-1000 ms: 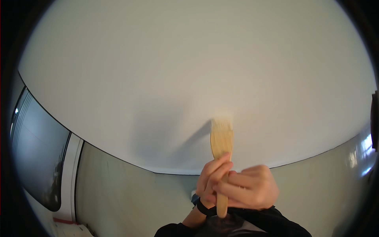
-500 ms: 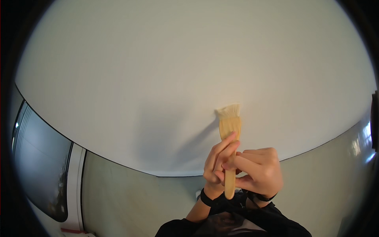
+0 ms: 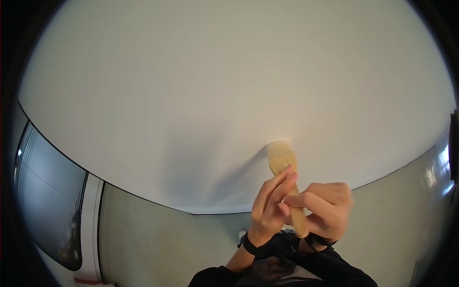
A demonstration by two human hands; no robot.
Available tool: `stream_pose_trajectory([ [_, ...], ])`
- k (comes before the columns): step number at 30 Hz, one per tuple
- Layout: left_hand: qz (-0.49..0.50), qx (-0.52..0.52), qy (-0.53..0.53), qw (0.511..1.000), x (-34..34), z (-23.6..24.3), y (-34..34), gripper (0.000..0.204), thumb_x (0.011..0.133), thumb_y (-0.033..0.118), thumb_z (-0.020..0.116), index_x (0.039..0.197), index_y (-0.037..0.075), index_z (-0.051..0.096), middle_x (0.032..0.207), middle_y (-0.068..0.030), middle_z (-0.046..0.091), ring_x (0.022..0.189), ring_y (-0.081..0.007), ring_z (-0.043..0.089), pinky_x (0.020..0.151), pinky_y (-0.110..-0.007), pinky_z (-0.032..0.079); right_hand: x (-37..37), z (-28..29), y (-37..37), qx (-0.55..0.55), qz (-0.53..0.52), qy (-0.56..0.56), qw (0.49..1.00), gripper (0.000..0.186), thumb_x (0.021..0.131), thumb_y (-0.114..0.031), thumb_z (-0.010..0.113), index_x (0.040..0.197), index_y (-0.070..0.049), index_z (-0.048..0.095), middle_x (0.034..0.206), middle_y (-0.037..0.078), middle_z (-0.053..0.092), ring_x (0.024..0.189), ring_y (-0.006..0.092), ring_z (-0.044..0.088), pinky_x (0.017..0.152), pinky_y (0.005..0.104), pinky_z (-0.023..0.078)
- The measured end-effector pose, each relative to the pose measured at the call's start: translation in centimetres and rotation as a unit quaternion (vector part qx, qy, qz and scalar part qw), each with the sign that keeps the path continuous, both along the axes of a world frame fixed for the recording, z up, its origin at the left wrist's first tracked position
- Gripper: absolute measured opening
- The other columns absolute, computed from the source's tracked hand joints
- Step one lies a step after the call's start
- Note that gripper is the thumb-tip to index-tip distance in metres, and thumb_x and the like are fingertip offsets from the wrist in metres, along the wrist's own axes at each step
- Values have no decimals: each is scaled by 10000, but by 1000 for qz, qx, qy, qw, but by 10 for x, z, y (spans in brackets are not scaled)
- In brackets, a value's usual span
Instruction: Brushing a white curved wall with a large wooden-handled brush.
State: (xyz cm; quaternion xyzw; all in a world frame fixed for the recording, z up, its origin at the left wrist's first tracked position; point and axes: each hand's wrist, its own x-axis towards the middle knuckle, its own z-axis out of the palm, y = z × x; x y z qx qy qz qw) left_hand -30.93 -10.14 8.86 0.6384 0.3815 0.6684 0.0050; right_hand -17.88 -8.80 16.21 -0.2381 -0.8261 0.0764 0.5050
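Observation:
A flat brush with a pale wooden handle and cream bristles rests its tip against a large white upright surface, casting a shadow to its left. My left hand has its long fingers along the upper handle, just below the bristles, holding it. My right hand is curled round the lower handle, with the butt end showing between my hands. The brush leans slightly, its bristles to the upper left of the handle's end.
Pale floor shows below the white surface's curved-looking lower edge, with my dark clothing at the bottom. A glossy grey panel with a white frame stands at the left. A dark object and bright reflections are at the far right.
The brush and both hands moved up and right, then the bristles came back down slightly while the handle's end shifted further right, so the brush now leans the other way. Both hands kept their hold.

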Motion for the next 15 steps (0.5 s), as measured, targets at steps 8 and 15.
stream_pose_trajectory([
  [8, 179, 72, 97, 976, -22, -11, -11, 272, 978, 28, 581, 1234, -49, 633, 1278, -225, 642, 1135, -340, 629, 900, -419, 551, 27, -15, 3, 164, -40, 204, 964, 226, 905, -213, 805, 898, -20, 688, 688, 108, 698, 499, 169, 643, 416, 270, 502],
  [15, 238, -73, 27, 968, -15, -12, 4, 392, 933, -11, 621, 1325, 13, 626, 1535, -229, 472, 1355, -376, 499, 1081, -479, 436, 69, -31, -4, 171, -47, 224, 958, 243, 1007, -179, 679, 1072, 48, 620, 858, 237, 699, 646, 314, 733, 516, 359, 619],
])
